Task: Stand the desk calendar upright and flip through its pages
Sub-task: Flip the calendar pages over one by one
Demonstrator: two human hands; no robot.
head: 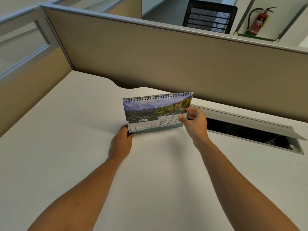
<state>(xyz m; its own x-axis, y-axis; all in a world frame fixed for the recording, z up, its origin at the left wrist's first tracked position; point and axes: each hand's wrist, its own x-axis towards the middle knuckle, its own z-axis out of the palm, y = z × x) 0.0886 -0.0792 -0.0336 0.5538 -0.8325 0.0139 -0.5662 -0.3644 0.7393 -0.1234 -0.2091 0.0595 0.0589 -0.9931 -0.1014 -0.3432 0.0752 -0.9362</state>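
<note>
Your two bare forearms reach forward from the bottom of the view, over a pale table [66, 147]. Just beyond your hands stands one desk calendar [150, 112], already upright on the table, its wire spiral binding along the top edge and the page for April facing you.

Your left hand [120, 144] sits at the calendar's lower left corner, fingers curled around the base so that it holds the stand down. Your right hand [194, 122] is at the calendar's right edge, thumb and fingers closed to a light pinch on the edge of the front page, about halfway up.

Judging by its look, the calendar is light: thin paper leaves on a folded card stand, stiff enough to hold its shape but easy to tip or slide on the smooth table. The leaves can bend or tear at the spiral holes, so take each one by its free lower right edge and lift it up and over the rings, while your left hand keeps pressing the base.

Count: one calendar, two hands. Past your right hand lies one open cable hatch [250, 132] in the table. Behind the calendar runs a beige partition [166, 60].
</note>
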